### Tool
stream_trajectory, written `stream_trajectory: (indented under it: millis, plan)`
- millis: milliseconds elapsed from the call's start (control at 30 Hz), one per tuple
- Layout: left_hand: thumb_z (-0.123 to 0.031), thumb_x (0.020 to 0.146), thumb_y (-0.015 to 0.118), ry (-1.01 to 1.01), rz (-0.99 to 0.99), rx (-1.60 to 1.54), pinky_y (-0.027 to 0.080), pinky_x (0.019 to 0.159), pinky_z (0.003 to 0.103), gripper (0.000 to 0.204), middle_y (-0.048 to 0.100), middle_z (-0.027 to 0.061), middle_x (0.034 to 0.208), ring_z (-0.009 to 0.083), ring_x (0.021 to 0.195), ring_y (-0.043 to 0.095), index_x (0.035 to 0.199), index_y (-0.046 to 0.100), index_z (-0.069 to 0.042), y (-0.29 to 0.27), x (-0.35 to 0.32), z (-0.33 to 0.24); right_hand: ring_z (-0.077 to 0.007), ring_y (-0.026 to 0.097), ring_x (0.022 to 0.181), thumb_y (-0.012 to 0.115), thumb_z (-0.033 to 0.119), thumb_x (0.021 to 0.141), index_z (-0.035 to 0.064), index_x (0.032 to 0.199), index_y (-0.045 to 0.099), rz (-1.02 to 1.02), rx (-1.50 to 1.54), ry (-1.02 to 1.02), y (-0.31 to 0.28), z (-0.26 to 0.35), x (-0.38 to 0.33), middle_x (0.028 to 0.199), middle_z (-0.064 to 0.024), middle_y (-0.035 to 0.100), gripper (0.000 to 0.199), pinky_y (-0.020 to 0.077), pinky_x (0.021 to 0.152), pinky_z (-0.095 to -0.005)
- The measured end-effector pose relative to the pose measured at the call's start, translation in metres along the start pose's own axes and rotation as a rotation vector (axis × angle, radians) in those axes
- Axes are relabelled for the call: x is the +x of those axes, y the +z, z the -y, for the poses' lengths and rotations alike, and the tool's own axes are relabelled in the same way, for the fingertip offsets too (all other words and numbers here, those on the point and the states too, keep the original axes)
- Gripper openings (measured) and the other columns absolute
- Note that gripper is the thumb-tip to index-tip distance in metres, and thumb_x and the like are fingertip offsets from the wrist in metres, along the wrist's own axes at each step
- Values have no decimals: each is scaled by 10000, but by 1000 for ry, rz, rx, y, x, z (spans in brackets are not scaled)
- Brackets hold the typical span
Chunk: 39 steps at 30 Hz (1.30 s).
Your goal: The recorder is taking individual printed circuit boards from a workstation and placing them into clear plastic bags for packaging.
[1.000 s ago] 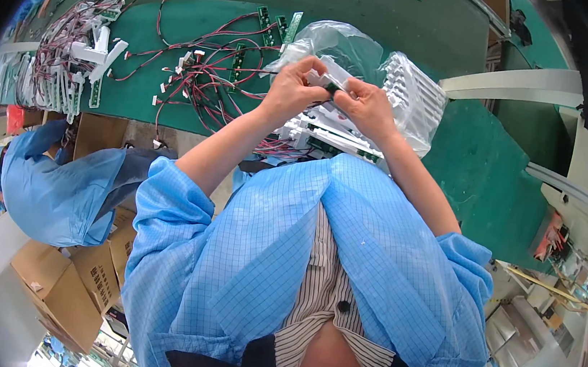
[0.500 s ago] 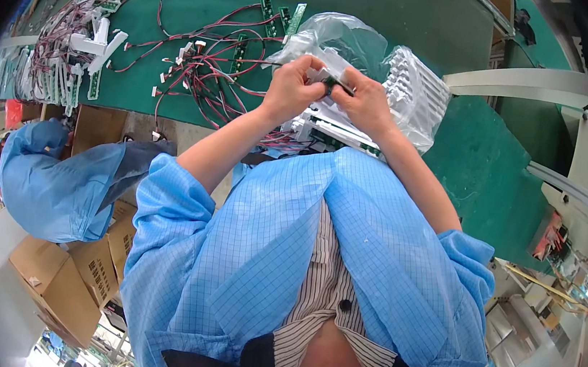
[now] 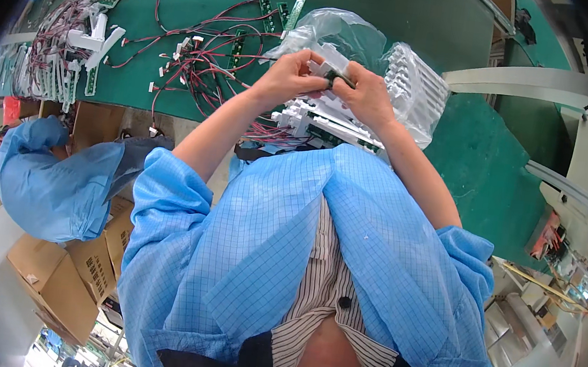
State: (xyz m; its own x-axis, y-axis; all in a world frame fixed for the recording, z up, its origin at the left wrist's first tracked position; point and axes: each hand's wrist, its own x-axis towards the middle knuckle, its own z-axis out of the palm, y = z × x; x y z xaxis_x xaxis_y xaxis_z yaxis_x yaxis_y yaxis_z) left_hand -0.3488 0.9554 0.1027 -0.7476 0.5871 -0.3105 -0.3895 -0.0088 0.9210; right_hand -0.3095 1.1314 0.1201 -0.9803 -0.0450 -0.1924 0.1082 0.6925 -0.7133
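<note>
"So, what do the hands show?"

"From my remote seat I see the left hand (image 3: 285, 81) and right hand (image 3: 366, 99) close together, fingertips pinching one small white-and-dark part (image 3: 331, 77) over the bench (image 3: 483, 151), inward from its near edge. Fingers hide its full shape."

"And around them?"

"Just right, a clear bag (image 3: 358, 33) covers ridged white parts (image 3: 415, 88). Long white pieces (image 3: 343, 132) lie along the near edge. Leftward, dark-red wires (image 3: 191, 67) spread beside green circuit boards (image 3: 265, 8); a wired white heap (image 3: 57, 49) lies toward the bench's left end."

Dark lettering (image 3: 96, 274) on cardboard box (image 3: 60, 293)
</note>
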Motion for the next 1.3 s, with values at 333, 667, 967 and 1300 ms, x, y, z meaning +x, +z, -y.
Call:
stream_trajectory:
  millis: [333,667,967,1300]
  plan:
    - [-164,752,662,124,118,906,307,437,250,188,432,8,514,67,493,376,704,587,2,-59,-77,-126,-151,548,564,558,171,769,10,846,557,101,268,9,-44,-11,-31,630,-112,543,178,444,514,-300]
    - [-418,770,555,-508,-94,1867,446,615,400,340,631,109,760,264,726,611,715,665,-102,-139,-65,-55,-268,571,733,641,268,696,51,825,613,166,-406,-311,-21,-25,-26,794,-123,580,254,446,647,-363]
    - [-361,730,609,-34,-387,1247,460,748,406,325,583,155,950,318,880,569,886,614,-75,-88,69,10,-311,592,824,635,311,692,61,888,605,-61,-367,-90,20,-87,68,858,-150,617,319,470,746,-394]
    - [-356,750,611,160,-607,829,470,706,336,331,625,105,821,233,771,604,842,611,-37,-119,76,-18,-331,576,698,591,243,711,36,822,522,26,-172,-132,-7,-71,51,738,-164,598,244,439,627,-410]
